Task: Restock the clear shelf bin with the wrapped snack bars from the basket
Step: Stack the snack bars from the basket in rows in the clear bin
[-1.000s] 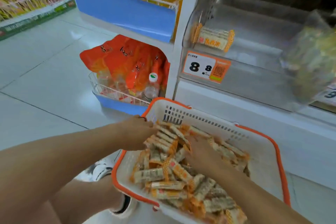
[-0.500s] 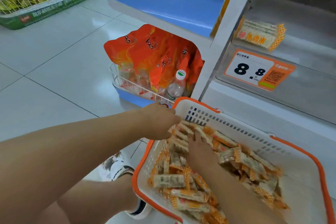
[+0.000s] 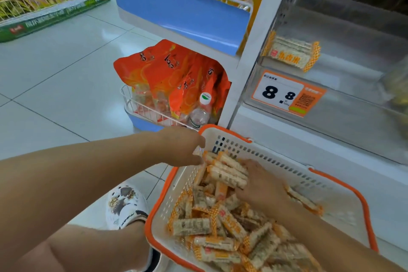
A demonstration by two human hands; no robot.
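**Both hands gather snack bars in the basket**

The left hand [image 3: 184, 147] and right hand [image 3: 259, 180] clasp a bunch of wrapped snack bars [image 3: 225, 170] between them, inside the white, orange-rimmed basket [image 3: 344, 185]. The bars show pale filling through clear wrap with orange checkered ends. Above the basket, the clear shelf bin [image 3: 344, 117] holds a few bars behind an orange price tag [image 3: 287, 94] reading "8.8".

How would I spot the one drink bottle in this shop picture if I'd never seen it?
Start at the white shelf upright in the middle. Left of its foot, a white wire-fronted bin holds orange foil snack bags. The clear plastic water bottle stands in the bin's right corner, the only see-through item there, with a white cap bearing a green mark.
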